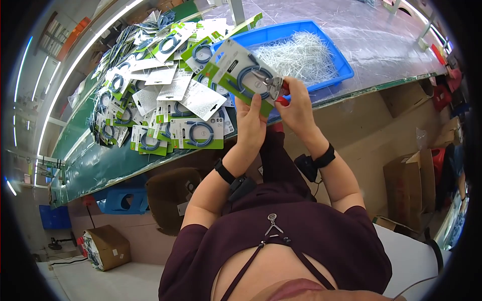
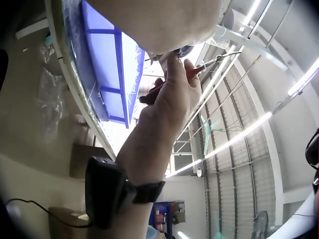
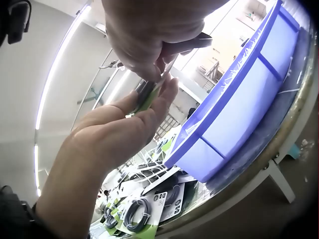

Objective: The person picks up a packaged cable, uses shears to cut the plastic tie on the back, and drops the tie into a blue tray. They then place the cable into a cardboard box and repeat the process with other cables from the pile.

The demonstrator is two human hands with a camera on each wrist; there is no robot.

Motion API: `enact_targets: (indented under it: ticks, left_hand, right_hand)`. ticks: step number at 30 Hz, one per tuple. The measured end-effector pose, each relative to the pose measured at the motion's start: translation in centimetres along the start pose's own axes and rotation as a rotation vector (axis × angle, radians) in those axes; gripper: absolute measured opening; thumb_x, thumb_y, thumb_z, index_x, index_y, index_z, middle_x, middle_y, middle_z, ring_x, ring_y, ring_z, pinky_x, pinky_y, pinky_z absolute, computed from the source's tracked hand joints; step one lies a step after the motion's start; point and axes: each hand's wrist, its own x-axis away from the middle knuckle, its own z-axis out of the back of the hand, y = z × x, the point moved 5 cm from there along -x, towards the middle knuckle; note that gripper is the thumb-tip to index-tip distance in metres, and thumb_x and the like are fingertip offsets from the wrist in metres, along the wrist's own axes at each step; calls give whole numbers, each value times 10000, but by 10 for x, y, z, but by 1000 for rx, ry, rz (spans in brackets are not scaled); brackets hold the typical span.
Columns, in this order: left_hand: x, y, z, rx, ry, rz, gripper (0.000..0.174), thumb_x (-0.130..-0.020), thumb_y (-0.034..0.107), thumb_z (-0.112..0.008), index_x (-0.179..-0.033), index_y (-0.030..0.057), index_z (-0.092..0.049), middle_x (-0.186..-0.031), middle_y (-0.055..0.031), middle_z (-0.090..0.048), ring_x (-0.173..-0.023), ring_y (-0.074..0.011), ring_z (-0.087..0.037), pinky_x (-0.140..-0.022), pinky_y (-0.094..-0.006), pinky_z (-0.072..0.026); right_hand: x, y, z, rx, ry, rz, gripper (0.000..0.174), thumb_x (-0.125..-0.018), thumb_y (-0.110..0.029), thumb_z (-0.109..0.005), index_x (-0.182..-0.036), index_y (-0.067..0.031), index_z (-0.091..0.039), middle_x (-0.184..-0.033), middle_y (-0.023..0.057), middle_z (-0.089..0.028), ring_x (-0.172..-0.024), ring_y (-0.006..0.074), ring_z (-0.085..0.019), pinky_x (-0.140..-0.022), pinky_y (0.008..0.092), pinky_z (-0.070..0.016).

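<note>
A white and green retail card [image 1: 232, 61] with a coiled blue-grey cable [image 1: 246, 80] on it is held up over the table edge. My left hand [image 1: 251, 123] grips its lower edge, thumb on the front. In my right hand [image 1: 297, 108] is a pair of small pliers [image 1: 274, 86], their metal end over the coil's right side. Their red handles [image 2: 152, 93] stick out of the fist in the left wrist view. Seen in the right wrist view, the left hand [image 3: 107, 132] holds the card edge-on, with a dark handle [image 3: 188, 45] above it.
A blue tray [image 1: 346, 70] of thin white plastic strips [image 1: 301, 57] stands behind the hands. To the left, a large heap of carded cables [image 1: 198, 133] covers the green tabletop [image 1: 95, 170]. Cardboard boxes [image 1: 409, 188] sit on the floor at the right.
</note>
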Motion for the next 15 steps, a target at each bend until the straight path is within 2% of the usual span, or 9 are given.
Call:
enact_targets:
  ticks: [5, 8, 11, 15]
  left_hand:
    - [3, -11, 3, 58, 31, 25, 375, -1005, 75, -469, -1350, 169, -356, -1322, -58, -490, -1210, -207, -525, -990, -383, -484]
    - [2, -11, 4, 53, 34, -26, 380, -998, 85, -494, -1344, 152, -351, -1309, -58, -497, -1198, -196, -531, -989, -369, -484]
    - [2, -8, 7, 49, 26, -73, 381, -995, 89, -505, -1339, 143, -351, -1304, -57, -499, -1198, -190, -529, -993, -362, -479]
    - [7, -4, 11, 63, 30, -100, 371, -997, 76, -493, -1340, 141, -367, -1318, -60, -493, -1215, -196, -516, -1013, -371, -463]
  right_hand:
    - [0, -9, -3, -18, -12, -14, 527, -679, 50, -712, -1165, -44, -533, -974, 142, -604, -884, 285, -602, -802, 355, -474]
    - [0, -11, -5, -14, -9, -33, 548, -675, 55, -718, -1178, -51, -528, -971, 142, -606, -884, 289, -605, -804, 367, -477]
    - [-2, -7, -12, -147, -34, -126, 551, -690, 53, -712, -1194, -54, -516, -988, 143, -614, -901, 287, -618, -807, 371, -488]
    - [-1, -17, -18, -39, -36, -37, 523, -715, 48, -695, -1194, -49, -510, -981, 148, -626, -891, 287, -638, -794, 360, -505]
